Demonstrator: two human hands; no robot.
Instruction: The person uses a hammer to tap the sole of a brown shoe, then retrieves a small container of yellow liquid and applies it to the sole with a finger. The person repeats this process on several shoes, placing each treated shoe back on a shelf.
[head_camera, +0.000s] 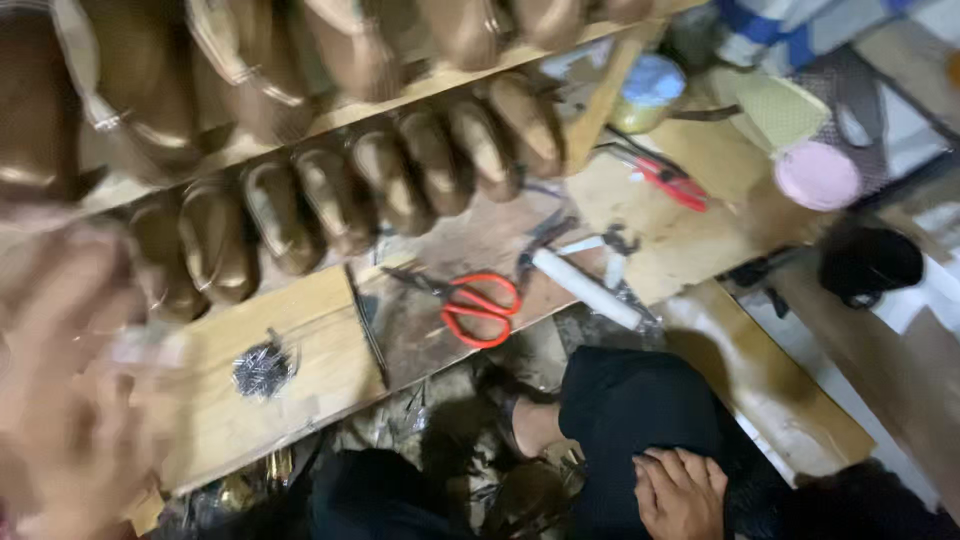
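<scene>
Below, our right hand (680, 492) rests flat and empty on our knee (625, 400); our left hand (70, 390), blurred near the nails (262, 370), grip unreadable.

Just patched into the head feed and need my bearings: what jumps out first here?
Rows of brown shoe forms on slanted wooden racks fill the upper left. Below them, orange-handled scissors lie on the wooden bench, with a small heap of dark tacks to their left and a white rod to their right. The left hand is a close blur at the left edge; the right hand rests on a black-clad knee.
</scene>
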